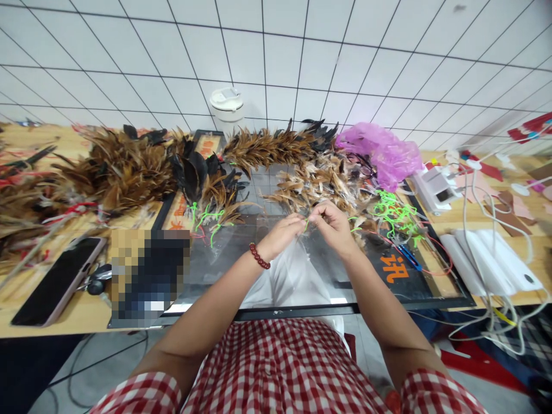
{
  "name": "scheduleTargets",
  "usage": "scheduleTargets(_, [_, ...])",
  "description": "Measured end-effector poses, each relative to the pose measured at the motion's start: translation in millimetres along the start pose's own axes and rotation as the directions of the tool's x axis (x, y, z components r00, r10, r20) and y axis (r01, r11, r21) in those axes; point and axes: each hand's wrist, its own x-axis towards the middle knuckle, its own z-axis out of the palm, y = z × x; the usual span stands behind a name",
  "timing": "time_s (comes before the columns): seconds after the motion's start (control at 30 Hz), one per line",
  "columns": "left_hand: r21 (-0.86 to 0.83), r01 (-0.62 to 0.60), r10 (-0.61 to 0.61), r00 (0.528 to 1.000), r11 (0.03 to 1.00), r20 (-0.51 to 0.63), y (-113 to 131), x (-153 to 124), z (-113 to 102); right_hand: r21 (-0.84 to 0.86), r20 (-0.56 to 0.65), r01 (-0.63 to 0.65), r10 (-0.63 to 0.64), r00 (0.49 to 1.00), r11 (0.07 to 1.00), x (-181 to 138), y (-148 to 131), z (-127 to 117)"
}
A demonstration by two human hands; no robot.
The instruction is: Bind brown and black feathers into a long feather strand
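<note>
My left hand (284,233), with a beaded bracelet at the wrist, and my right hand (334,225) meet fingertip to fingertip above the dark glass panel (215,282). Both are closed in a pinch on a short piece of bright green string (306,224); anything finer between the fingers is too small to make out. Just beyond the hands lies a loose heap of pale brown feathers (323,184). To the left are dark feather bundles with green string (207,214) at their ends. A tangle of green strings (394,213) lies right of my right hand.
Brown feather garlands (273,146) line the back, near a white lidded container (227,106) and a purple plastic bag (379,150). At right are a blue tool (409,257), a white power strip (491,264) and cables. A phone (58,282) lies at left.
</note>
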Motion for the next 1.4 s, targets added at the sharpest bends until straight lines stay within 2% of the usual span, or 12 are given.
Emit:
scheduleTargets(0.07, [0.194,-0.061,0.052,0.997,0.979,0.051,-1,-1,1,0.015,0.041,-0.005,0.004,0.999,1.0,1,-2,0])
scheduleTargets(0.17, [0.391,-0.126,0.076,0.987,0.912,0.14,-3,-3,1,0.032,0.129,-0.061,0.056,0.99,0.998,1,-1,-1])
scheduleTargets(0.27, [0.52,-0.152,0.065,0.981,0.841,0.182,-4,-4,2,0.072,0.23,-0.108,0.089,0.969,0.992,0,1,-2])
scheduleTargets(0.33, [0.553,-0.165,0.082,0.982,0.817,0.172,-2,-5,4,0.103,0.244,-0.132,0.103,0.964,0.986,-1,4,-2])
scheduleTargets(0.4, [0.51,-0.179,0.132,0.983,0.841,0.128,-1,-5,4,0.128,0.162,-0.157,0.135,0.977,0.979,-1,6,-1])
scheduleTargets(0.5, [0.348,-0.193,0.186,0.981,0.917,0.054,1,-3,2,0.136,0.039,-0.154,0.15,0.988,0.979,-1,10,-1])
scheduleTargets(0.57, [0.249,-0.191,0.188,0.982,0.949,0.037,1,-2,0,0.131,0.07,-0.128,0.12,0.99,0.983,-1,11,-2])
scheduleTargets(0.67, [0.191,-0.181,0.177,0.983,0.965,0.037,1,0,-3,0.125,0.127,-0.107,0.091,0.988,0.986,0,11,-2])
scheduleTargets(0.93, [0.214,-0.166,0.147,0.984,0.962,0.103,2,0,-4,0.095,0.153,-0.098,0.083,0.985,0.991,1,5,0])
scheduleTargets(1.17, [0.137,-0.128,0.118,0.99,0.982,0.08,4,-1,-3,0.12,0.101,-0.151,0.139,0.985,0.981,-2,7,0])
scheduleTargets(1.3, [0.128,-0.145,0.138,0.989,0.981,0.061,2,0,-4,0.187,0.187,-0.225,0.19,0.964,0.956,-3,2,1])
scheduleTargets(1.4, [0.129,-0.154,0.149,0.987,0.98,0.052,0,1,-4,0.052,0.176,-0.114,0.104,0.979,0.992,-2,-3,1])
